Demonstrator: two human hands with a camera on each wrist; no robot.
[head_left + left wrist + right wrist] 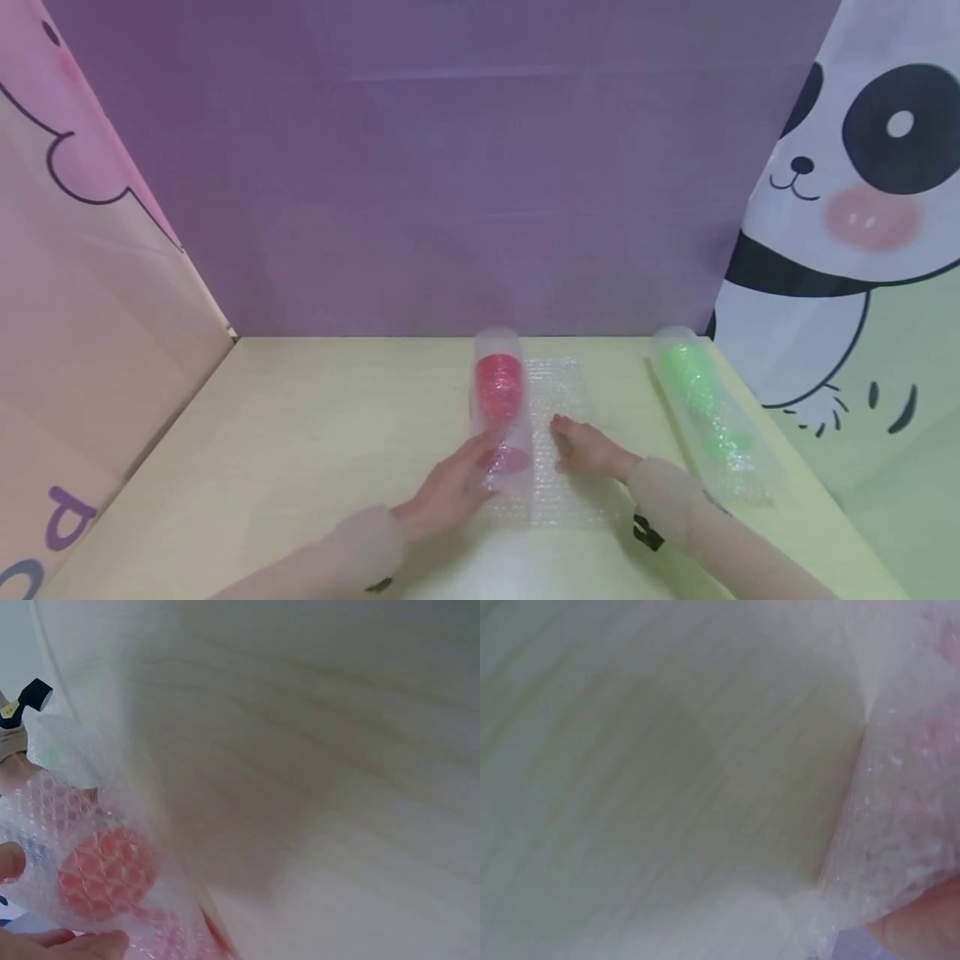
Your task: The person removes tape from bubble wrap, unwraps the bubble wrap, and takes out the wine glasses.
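A red goblet-shaped item (499, 387) lies rolled in clear bubble wrap (497, 340), its round base toward me. My left hand (453, 487) grips the near end of this roll, thumb and fingers on either side of the base in the left wrist view. To the right, a flat stretch of bubble wrap (558, 383) extends from the roll over the table. On that stretch rests my right hand (596, 452), thumb and fingers spread apart. In the right wrist view, a fingertip (922, 922) meets the edge of the wrap (900, 847).
A second bubble-wrapped roll with a green item (690, 379) inside lies along the right side of the pale wooden table (322, 417). A purple cloth wall (465, 183) stands behind, and printed panels flank both sides.
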